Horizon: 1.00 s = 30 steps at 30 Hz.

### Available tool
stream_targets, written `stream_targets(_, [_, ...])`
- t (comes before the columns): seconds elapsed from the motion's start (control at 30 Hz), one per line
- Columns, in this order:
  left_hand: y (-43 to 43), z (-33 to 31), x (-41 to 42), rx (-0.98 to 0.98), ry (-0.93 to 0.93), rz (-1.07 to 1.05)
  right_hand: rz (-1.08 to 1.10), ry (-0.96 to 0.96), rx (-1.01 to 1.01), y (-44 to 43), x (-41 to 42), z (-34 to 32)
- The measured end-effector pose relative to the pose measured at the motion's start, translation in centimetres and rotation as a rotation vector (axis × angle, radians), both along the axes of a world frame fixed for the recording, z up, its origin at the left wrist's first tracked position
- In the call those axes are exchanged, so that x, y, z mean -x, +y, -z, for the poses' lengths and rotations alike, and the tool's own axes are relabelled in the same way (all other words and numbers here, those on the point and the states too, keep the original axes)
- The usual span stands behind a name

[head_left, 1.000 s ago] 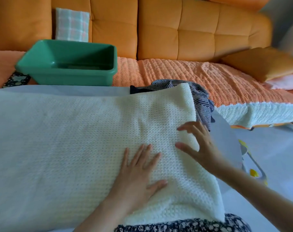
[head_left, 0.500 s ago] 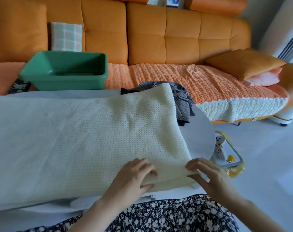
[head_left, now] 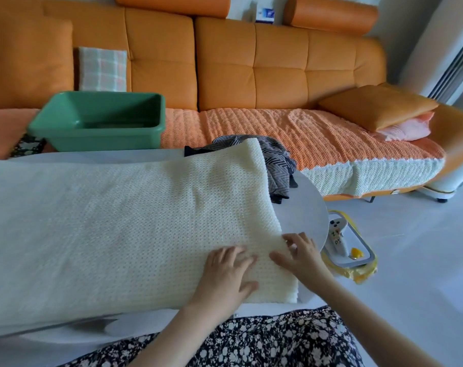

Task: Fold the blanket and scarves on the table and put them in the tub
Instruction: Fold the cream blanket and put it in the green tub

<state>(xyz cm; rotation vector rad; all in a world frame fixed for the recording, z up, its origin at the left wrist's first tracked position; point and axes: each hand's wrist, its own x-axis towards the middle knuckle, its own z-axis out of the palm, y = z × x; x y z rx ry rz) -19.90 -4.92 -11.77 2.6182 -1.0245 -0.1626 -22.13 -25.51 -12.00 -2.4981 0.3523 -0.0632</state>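
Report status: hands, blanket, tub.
Left hand flat on cream knitted blanket, right end. Right hand at its edge, grip unclear. Dark zigzag-patterned scarves heaped behind it. Green plastic tub: no cloth visible inside.

left hand [head_left: 225, 276]: uncurled, flat on blanket [head_left: 119, 229] | right hand [head_left: 302, 258]: shifted up edge, perhaps pinching

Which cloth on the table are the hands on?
The big cream blanket. The left hand and right hand touch it; the dark zigzag scarf behind lies untouched.
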Motion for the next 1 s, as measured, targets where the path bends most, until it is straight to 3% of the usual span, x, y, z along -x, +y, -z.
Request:
stream_targets(0.2, [-3.5,-2.5,-1.4,0.202,0.089,-0.217,0.138,-0.001,-0.312,-2.5,-4.3,-2.1])
stream_targets(0.37, [-9.9,-4.1,-1.8,0.001,0.105,-0.411,0.183,0.014,-0.337,-5.0,-9.3,-5.0])
stream_targets(0.67, [-12.9,-2.3,-2.7,-0.078,0.048,-0.536,0.148,0.004,-0.382,-4.5,-14.9,-5.0])
stream_targets(0.83, [-9.6,-3.9,-3.7,0.105,0.165,-0.509,0.134,-0.132,-0.270,-3.2,-17.5,-5.3])
stream_targets(1.0, [-5.0,-4.8,-4.4,0.546,0.503,-0.621,0.182,-0.122,-0.139,-1.0,-19.9,-5.4])
